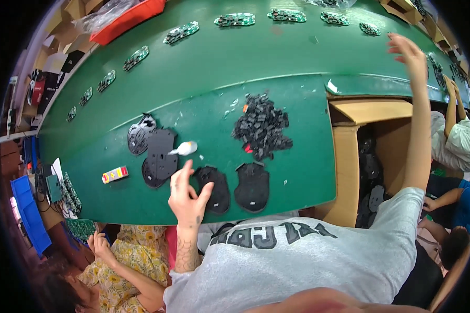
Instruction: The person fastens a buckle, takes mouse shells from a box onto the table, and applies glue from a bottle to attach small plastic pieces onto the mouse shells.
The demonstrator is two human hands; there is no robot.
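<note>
My left hand (185, 198) hovers at the near edge of the green table, thumb and fingers apart, nothing in it. Just right of it lies a black plastic shell plate (216, 192), partly behind the thumb, and beside that a second shell plate (252, 189). Beyond my fingertips a white squeeze bottle (187, 148) with a thin nozzle lies on its side against stacked black shell plates (162, 151). My right hand (403, 48) is stretched far out to the right, fingers extended, near a circuit board (370, 28) but apart from it.
A heap of small black pieces (261, 125) sits mid-table. Several green circuit boards (235, 20) line the far strip. A small red-and-yellow box (115, 175) lies left. At right stands an open carton (344, 172) holding black parts. One co-worker's hand (102, 248) holds a board at lower left.
</note>
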